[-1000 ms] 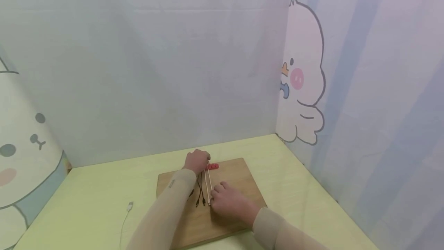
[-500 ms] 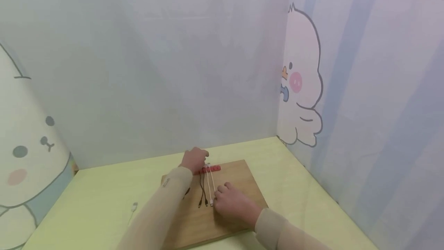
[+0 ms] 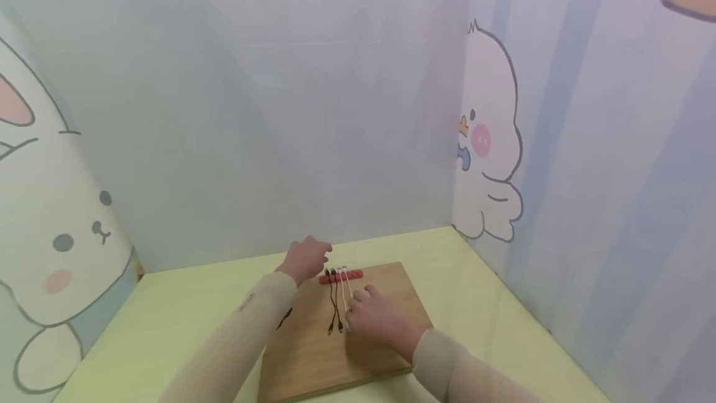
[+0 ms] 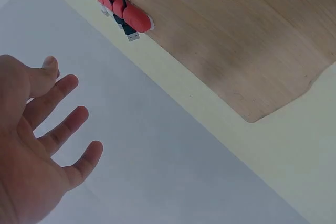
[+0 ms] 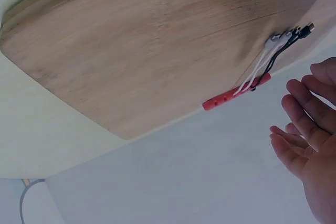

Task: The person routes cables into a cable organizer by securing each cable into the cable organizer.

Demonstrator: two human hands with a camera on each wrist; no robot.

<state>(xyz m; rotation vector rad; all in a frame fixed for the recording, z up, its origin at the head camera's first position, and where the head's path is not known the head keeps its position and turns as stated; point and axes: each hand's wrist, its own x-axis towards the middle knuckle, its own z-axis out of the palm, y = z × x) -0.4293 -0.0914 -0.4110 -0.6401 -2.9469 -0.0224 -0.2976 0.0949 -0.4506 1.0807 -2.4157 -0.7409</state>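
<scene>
A red cable holder strip (image 3: 357, 275) lies along the far edge of a wooden board (image 3: 313, 365). Two black USB cables (image 3: 340, 327) and two white cables (image 3: 344, 300) sit side by side in its slots and run toward the near side. My left hand (image 3: 304, 259) hovers just left of the strip, fingers spread and bent, holding nothing; the left wrist view shows it apart from the black USB plug (image 4: 132, 36). Over the board, my right hand (image 3: 377, 321) is beside the white cables' near ends, with loosely curled fingers and nothing in them in the right wrist view.
Another black cable end (image 3: 285, 317) shows at the board's left, partly behind the left sleeve (image 3: 240, 322). The board lies on a pale yellow table (image 3: 475, 328). Cloth walls with cartoon animals (image 3: 486, 142) stand behind and on both sides.
My left hand has drawn back leftward from the strip, uncovering the cables' far plugs. My right hand stays near the white cable ends. The white cable on the table's left is now out of sight.
</scene>
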